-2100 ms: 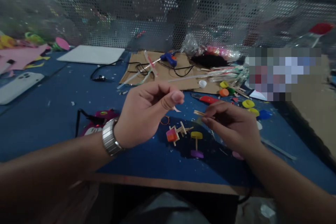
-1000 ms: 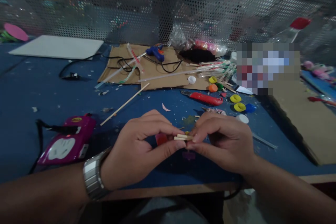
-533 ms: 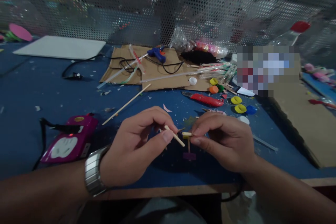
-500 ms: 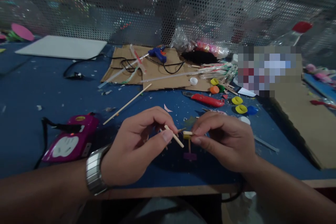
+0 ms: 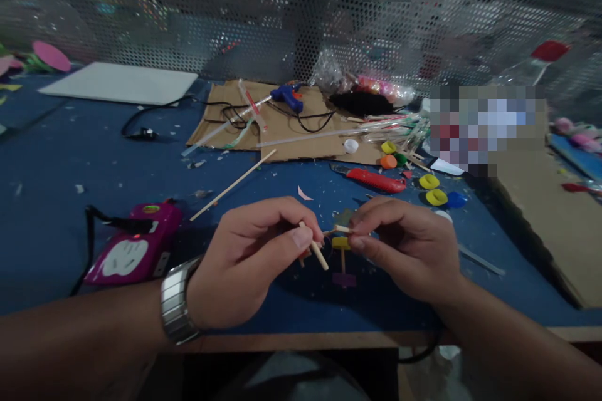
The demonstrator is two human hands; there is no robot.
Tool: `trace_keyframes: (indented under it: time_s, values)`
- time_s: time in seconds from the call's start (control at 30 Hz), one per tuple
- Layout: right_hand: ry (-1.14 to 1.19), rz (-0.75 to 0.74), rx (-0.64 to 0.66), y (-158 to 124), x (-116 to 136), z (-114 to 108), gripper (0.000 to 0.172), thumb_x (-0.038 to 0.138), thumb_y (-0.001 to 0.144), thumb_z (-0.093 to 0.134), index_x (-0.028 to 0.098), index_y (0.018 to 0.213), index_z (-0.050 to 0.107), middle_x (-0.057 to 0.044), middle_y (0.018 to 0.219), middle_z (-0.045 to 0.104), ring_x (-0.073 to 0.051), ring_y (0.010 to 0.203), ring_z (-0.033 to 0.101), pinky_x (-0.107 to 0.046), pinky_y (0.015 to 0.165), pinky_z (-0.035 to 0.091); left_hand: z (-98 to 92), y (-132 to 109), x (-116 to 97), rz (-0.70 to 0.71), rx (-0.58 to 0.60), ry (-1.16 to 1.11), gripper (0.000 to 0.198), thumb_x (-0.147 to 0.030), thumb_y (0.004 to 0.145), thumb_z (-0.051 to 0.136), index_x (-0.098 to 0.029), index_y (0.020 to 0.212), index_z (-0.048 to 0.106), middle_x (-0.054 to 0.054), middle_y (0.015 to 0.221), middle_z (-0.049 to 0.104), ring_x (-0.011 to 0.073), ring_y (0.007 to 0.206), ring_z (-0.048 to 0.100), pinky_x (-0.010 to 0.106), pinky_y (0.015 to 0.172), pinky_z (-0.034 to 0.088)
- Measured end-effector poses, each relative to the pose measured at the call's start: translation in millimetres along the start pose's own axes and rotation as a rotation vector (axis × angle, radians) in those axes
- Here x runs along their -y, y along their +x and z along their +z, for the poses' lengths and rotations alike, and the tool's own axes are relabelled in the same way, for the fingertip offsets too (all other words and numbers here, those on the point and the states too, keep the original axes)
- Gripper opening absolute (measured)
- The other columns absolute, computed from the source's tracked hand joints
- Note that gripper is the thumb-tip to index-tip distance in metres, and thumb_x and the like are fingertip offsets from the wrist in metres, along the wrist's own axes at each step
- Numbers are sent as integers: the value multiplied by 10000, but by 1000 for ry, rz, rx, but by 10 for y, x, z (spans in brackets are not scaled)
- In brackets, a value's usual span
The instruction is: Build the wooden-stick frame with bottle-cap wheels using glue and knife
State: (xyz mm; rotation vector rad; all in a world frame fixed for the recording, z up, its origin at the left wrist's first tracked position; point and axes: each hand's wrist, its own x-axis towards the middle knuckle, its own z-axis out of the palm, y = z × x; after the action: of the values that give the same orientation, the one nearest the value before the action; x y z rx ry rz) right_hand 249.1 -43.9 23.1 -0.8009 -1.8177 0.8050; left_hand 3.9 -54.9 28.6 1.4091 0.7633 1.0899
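Observation:
My left hand [image 5: 249, 260], with a metal watch on the wrist, pinches a short wooden stick [image 5: 316, 250] that slants down to the right. My right hand [image 5: 407, 247] pinches a second short wooden stick [image 5: 342, 229] whose tip points left towards the first one. The two hands are close together above the blue table [image 5: 70, 163], near its front edge. Just below the fingertips stands a small axle with a yellow cap [image 5: 340, 242] on top and a purple cap [image 5: 343, 279] at the bottom.
A pink glue gun [image 5: 134, 250] with a black cord lies left of my left hand. Behind are a long skewer [image 5: 232, 185], a red cutter [image 5: 376, 180], coloured bottle caps [image 5: 433, 189], a blue glue gun [image 5: 288, 95] on cardboard [image 5: 291, 131], and a white board [image 5: 120, 83].
The two sticks were held side by side one second ago; they are now apart, and the left stick has tilted downward. The view has shifted slightly, and the hands stay close together.

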Motion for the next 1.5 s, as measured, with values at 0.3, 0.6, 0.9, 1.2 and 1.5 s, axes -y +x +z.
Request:
trace_keyframes:
  time_s: [0.3, 0.6, 0.9, 1.2, 1.5]
  values:
    - [-12, 5, -15, 10, -4, 9, 150, 127, 911, 853, 263, 932, 792, -10, 839, 822, -168, 759, 783, -286, 685, 641, -4, -21, 22, -16, -40, -107, 202, -332, 1094, 667, -237, 983, 806, 48, 894, 751, 195, 848, 704, 337, 778, 567]
    - [-28, 18, -19, 10, 0, -6, 125, 156, 915, 856, 263, 923, 793, -19, 841, 821, -176, 755, 776, -300, 681, 643, -7, 15, 27, -12, -21, -120, 232, -385, 1112, 663, -227, 1028, 812, 39, 879, 748, 168, 815, 715, 294, 759, 605]
    - [-28, 15, -22, 12, -5, 4, 121, 154, 917, 849, 259, 919, 788, -25, 830, 821, -183, 739, 775, -301, 665, 639, -22, 24, -4, -4, 6, 9, 372, -487, 1092, 681, -192, 889, 777, 41, 777, 716, 146, 708, 676, 264, 661, 560]
    - [-33, 11, -17, 7, -7, 1, 120, 150, 925, 846, 258, 927, 792, -21, 830, 821, -177, 750, 780, -292, 667, 635, 1, 79, 14, -186, -90, -147, 446, -598, 1076, 599, -206, 936, 759, -8, 700, 464, 135, 611, 393, 267, 555, 368]
    - [-30, 17, -8, 1, -18, -6, 120, 153, 932, 847, 259, 950, 795, -15, 834, 818, -171, 750, 770, -291, 660, 621, -2, 92, -29, -193, -27, -84, 295, -312, 1030, 527, -191, 786, 640, 41, 792, 555, 198, 746, 502, 342, 694, 420]
